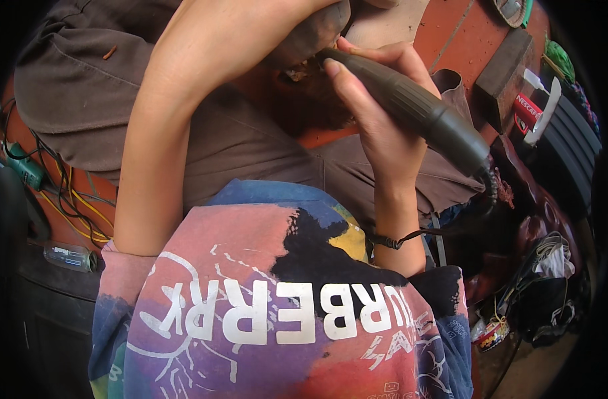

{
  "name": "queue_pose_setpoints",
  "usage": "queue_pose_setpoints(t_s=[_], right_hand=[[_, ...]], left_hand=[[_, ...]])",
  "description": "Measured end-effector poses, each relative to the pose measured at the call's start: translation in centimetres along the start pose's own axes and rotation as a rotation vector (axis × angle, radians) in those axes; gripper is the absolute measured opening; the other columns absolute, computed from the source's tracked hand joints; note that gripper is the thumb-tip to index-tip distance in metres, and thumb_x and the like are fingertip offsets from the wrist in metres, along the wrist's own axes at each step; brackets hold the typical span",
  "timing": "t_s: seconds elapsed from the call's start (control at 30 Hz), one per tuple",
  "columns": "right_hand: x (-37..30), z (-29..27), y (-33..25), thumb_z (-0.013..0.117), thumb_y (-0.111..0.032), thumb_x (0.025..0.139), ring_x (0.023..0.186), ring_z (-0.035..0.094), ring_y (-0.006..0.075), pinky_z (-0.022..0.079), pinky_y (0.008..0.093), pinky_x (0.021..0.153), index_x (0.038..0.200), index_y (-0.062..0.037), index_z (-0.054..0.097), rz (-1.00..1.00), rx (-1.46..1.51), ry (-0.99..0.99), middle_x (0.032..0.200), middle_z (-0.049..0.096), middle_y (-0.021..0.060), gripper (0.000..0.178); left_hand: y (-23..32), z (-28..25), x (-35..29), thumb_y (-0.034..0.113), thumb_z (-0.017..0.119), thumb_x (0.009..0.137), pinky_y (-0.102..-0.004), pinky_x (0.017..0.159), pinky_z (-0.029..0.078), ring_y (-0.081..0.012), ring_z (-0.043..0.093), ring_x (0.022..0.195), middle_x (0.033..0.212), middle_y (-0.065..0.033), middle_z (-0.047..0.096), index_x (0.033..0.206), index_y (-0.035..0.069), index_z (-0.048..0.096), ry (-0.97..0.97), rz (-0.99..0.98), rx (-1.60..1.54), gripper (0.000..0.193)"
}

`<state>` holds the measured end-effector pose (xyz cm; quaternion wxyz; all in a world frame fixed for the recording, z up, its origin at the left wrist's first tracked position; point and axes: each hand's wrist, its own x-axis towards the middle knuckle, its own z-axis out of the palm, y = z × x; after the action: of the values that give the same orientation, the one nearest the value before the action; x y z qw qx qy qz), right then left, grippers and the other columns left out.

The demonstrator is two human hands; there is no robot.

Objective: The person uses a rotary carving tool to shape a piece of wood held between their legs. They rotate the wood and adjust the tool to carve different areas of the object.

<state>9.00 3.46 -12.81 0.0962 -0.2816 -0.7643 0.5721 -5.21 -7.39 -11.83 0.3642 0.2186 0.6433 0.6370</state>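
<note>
My right hand (387, 126) is wrapped round a thick, dark rotary tool handpiece (413, 96), thumb and forefinger near its front end. The tip points up and left at a rough grey-brown workpiece (315, 38) at the top, whose kind I cannot make out. From the handpiece's rear runs a dark coiled cord (494, 183). My left forearm (159, 126) reaches up across my lap to the top edge, beside the workpiece. The left hand is mostly cut off there, so its fingers and grip are hidden.
Brown trousers (78, 86) cover my crossed legs on a red tiled floor (450, 33). To the left lie tangled cables (71, 193), a green tool (25, 165) and a clear bottle (70, 257). A dark wooden block (505, 76), a red packet (526, 112) and dark polished wood (516, 173) are at right.
</note>
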Motion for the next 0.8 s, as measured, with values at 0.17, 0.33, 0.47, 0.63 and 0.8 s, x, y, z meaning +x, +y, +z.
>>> queue_pose_setpoints(t_s=[0.17, 0.33, 0.47, 0.63, 0.8], right_hand=[[0.1, 0.1, -0.2, 0.079, -0.005, 0.077, 0.085, 0.069, 0.0110, 0.054, 0.0229, 0.075, 0.083, -0.0001, 0.061, -0.023, -0.040, -0.049, 0.080, 0.070, 0.0057, 0.020], [0.0, -0.4, -0.2, 0.079, -0.006, 0.077, 0.085, 0.069, 0.0109, 0.053, 0.0222, 0.074, 0.082, 0.0002, 0.061, 0.070, 0.008, -0.017, 0.080, 0.070, 0.0059, 0.020], [0.1, -0.1, 0.1, 0.079, -0.006, 0.077, 0.081, 0.068, 0.0096, 0.053, 0.0219, 0.073, 0.083, 0.0003, 0.061, -0.035, -0.016, -0.043, 0.080, 0.070, 0.0057, 0.020], [0.0, -0.6, 0.2, 0.079, -0.007, 0.077, 0.075, 0.065, 0.0066, 0.052, 0.0215, 0.070, 0.086, 0.0003, 0.062, 0.019, -0.067, -0.044, 0.082, 0.071, 0.0058, 0.021], [-0.3, 0.3, 0.3, 0.079, -0.004, 0.079, 0.078, 0.066, 0.0084, 0.052, 0.0199, 0.069, 0.092, 0.0010, 0.062, -0.046, 0.022, -0.036, 0.087, 0.071, 0.0077, 0.022]], left_hand=[[-0.2, -1.3, -0.5, 0.019, 0.056, 0.095, -0.0222, 0.061, 0.047, -0.0077, 0.057, 0.061, 0.070, -0.0046, 0.064, 0.113, -0.004, 0.063, -0.096, -0.120, -0.198, 0.031], [-0.1, 0.0, -0.4, 0.019, 0.057, 0.095, -0.0214, 0.059, 0.047, -0.0071, 0.056, 0.061, 0.070, -0.0044, 0.064, 0.113, -0.004, 0.064, -0.005, -0.063, -0.056, 0.030], [-0.3, -0.8, -0.1, 0.019, 0.058, 0.095, -0.0210, 0.059, 0.046, -0.0070, 0.056, 0.060, 0.070, -0.0041, 0.064, 0.113, -0.004, 0.064, -0.075, -0.145, -0.151, 0.030], [-0.6, -0.7, -0.2, 0.021, 0.057, 0.096, -0.0204, 0.061, 0.046, -0.0068, 0.056, 0.063, 0.072, -0.0029, 0.063, 0.112, -0.004, 0.064, -0.111, -0.102, -0.230, 0.030], [-1.2, -0.4, -0.5, 0.026, 0.053, 0.099, -0.0226, 0.068, 0.047, -0.0075, 0.057, 0.072, 0.078, -0.0034, 0.064, 0.112, -0.002, 0.064, -0.089, 0.021, -0.027, 0.034]])
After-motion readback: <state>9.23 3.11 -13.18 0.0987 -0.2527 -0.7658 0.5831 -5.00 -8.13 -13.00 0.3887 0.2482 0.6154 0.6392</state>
